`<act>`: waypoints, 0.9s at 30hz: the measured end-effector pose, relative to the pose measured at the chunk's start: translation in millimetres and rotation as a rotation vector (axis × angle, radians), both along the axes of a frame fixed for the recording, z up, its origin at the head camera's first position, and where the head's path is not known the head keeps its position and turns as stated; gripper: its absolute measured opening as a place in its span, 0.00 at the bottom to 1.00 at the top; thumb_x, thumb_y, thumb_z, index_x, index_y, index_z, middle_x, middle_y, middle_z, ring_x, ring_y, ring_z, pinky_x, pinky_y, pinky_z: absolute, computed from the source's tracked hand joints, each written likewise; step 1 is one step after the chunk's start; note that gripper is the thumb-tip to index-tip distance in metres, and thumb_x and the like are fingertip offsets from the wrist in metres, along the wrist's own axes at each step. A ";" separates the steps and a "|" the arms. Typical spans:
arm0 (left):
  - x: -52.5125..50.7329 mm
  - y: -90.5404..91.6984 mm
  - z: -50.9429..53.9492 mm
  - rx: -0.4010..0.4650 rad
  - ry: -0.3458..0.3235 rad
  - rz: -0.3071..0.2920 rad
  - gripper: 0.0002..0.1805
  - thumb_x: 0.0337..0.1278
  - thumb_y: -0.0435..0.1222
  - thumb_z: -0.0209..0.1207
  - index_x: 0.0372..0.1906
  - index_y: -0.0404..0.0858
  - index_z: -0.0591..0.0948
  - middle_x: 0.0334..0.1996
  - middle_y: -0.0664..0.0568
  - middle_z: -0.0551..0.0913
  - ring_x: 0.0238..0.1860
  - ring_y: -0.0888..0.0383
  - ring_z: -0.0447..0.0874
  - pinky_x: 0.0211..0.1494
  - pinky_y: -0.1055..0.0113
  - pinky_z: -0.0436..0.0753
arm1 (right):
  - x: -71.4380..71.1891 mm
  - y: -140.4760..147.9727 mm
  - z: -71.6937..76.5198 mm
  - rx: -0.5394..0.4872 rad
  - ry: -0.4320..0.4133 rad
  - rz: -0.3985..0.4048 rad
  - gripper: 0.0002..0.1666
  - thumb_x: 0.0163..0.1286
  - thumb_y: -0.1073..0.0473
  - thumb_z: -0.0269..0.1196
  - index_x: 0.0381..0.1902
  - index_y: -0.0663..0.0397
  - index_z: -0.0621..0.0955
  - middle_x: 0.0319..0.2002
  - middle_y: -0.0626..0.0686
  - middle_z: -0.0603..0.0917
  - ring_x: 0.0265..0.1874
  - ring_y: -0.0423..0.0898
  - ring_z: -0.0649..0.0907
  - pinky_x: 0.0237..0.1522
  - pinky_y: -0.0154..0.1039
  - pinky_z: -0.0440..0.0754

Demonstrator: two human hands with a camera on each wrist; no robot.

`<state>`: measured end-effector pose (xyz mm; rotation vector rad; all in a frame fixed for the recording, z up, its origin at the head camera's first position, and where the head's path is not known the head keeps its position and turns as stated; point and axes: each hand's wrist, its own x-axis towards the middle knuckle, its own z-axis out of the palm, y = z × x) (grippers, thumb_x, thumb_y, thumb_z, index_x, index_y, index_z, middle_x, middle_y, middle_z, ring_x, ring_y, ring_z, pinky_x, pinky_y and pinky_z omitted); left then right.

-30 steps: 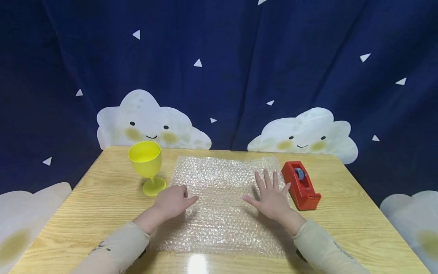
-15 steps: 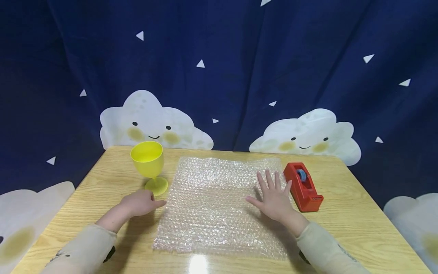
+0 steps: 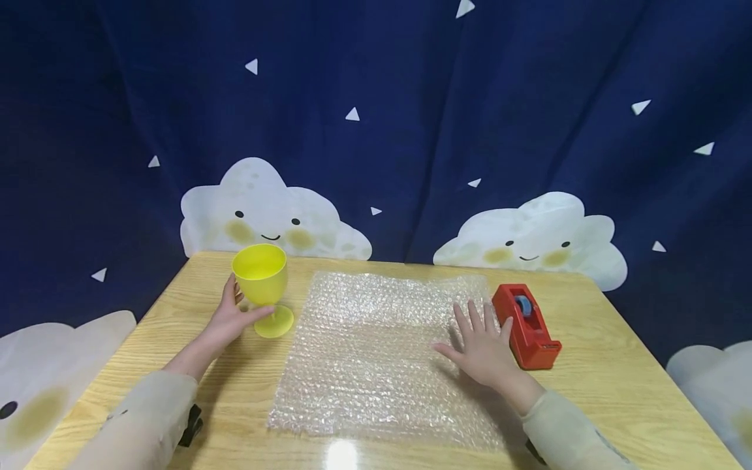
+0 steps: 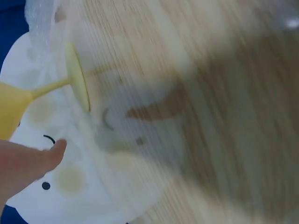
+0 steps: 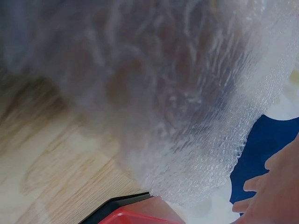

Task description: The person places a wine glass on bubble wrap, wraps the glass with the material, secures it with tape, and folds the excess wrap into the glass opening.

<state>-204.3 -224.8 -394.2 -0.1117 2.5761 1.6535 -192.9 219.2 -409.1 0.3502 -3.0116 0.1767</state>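
Note:
A yellow plastic goblet [image 3: 261, 274] stands upright on the left of the table, its foot and stem also showing in the left wrist view. Right beside it is my left hand [image 3: 226, 320], fingers at the cup's left side and thumb stretched across in front of the stem. The thumb [image 4: 32, 163] looks apart from the goblet in the left wrist view; contact of the fingers is hard to tell. A sheet of bubble wrap [image 3: 364, 352] lies flat in the middle. Over its right part my right hand [image 3: 484, 352] is spread, palm down, holding nothing.
A red tape dispenser [image 3: 527, 326] with a blue roll sits just right of the bubble wrap, close to my right hand. Behind the wooden table [image 3: 611, 378] hangs a dark blue curtain [image 3: 376, 117] with white clouds and triangles.
My left hand has left the bubble wrap, moving left and then forward to the goblet, its fingers opening out. My right hand stays spread over the wrap. The view has shifted slightly.

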 end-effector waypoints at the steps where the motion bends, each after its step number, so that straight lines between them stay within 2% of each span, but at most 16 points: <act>1: -1.7 2.4 -0.3 0.018 0.028 0.020 0.63 0.51 0.46 0.65 0.72 0.47 0.25 0.74 0.36 0.33 0.73 0.35 0.37 0.70 0.36 0.44 | 0.5 0.7 -0.4 -0.002 -0.003 0.000 0.55 0.59 0.25 0.50 0.72 0.55 0.56 0.71 0.66 0.54 0.70 0.70 0.47 0.60 0.77 0.38; 5: -7.1 11.7 -0.2 0.081 0.105 0.072 0.59 0.48 0.42 0.67 0.73 0.49 0.34 0.73 0.39 0.47 0.72 0.39 0.44 0.71 0.38 0.44 | 1.9 2.8 -1.4 -0.008 -0.009 -0.001 0.55 0.59 0.25 0.49 0.72 0.55 0.55 0.71 0.66 0.53 0.70 0.71 0.47 0.61 0.76 0.40; 9: -10.9 17.8 0.4 0.092 0.108 0.113 0.56 0.47 0.42 0.68 0.72 0.44 0.40 0.68 0.38 0.57 0.69 0.41 0.55 0.72 0.43 0.51 | 1.9 5.9 -1.0 -0.040 -0.035 -0.003 0.53 0.61 0.27 0.50 0.72 0.58 0.56 0.70 0.68 0.55 0.69 0.72 0.50 0.63 0.73 0.47; 15: -14.5 21.7 1.1 0.074 0.104 0.173 0.52 0.48 0.44 0.67 0.72 0.40 0.46 0.67 0.40 0.59 0.68 0.43 0.57 0.72 0.47 0.55 | 2.0 14.4 -0.5 -0.033 -0.149 -0.028 0.52 0.63 0.29 0.49 0.70 0.62 0.58 0.67 0.71 0.61 0.65 0.71 0.60 0.60 0.69 0.61; 22: -12.5 23.6 8.3 0.086 0.110 0.168 0.53 0.48 0.46 0.67 0.72 0.41 0.46 0.69 0.42 0.58 0.70 0.44 0.55 0.72 0.46 0.55 | 8.5 29.3 -2.0 0.012 -0.257 -0.067 0.47 0.64 0.28 0.48 0.67 0.59 0.65 0.64 0.70 0.66 0.61 0.73 0.65 0.49 0.68 0.71; 27: -6.6 29.5 19.7 0.117 0.138 0.154 0.51 0.50 0.44 0.66 0.72 0.41 0.45 0.69 0.41 0.58 0.69 0.44 0.55 0.72 0.47 0.57 | 11.5 34.5 -7.1 0.019 -0.297 -0.059 0.47 0.61 0.28 0.51 0.64 0.59 0.69 0.62 0.69 0.68 0.55 0.72 0.69 0.44 0.66 0.75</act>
